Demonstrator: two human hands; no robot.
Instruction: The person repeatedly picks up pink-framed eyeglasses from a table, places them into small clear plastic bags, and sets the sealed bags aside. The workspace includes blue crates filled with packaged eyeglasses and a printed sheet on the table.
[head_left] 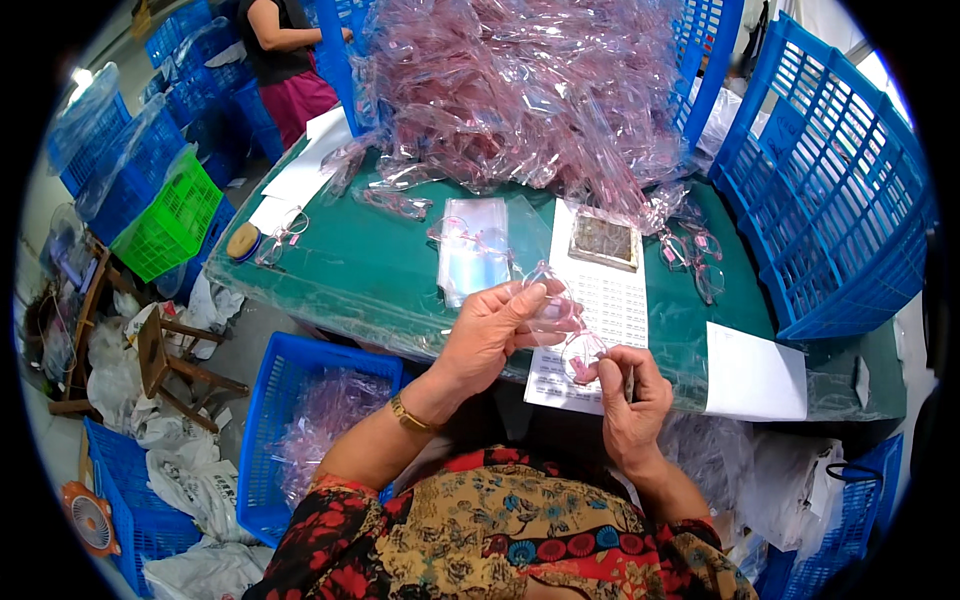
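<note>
- Glasses (581,352) with pink parts span both hands over the green table's (340,260) near edge, likely for close viewing.
- Pink wrapped heap (520,95) on the far side, seemingly contained by blue crate walls (714,45).
- Clear sleeves (475,275), left of the printed sheet (600,300), seemingly handy.
- Left hand (490,325): thumb and fingers clamped on the glasses' far end, probably steadying.
- Right hand (636,400): thumb and forefinger pinching the near end.

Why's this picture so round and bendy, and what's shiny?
Head view: fisheye bending bows the blue crate at right and leaves black corners; head view: white glints dot the heap of plastic bags; head view: a bright light glares at upper left; head view: the thin pink glasses being held are hard to make out.
</note>
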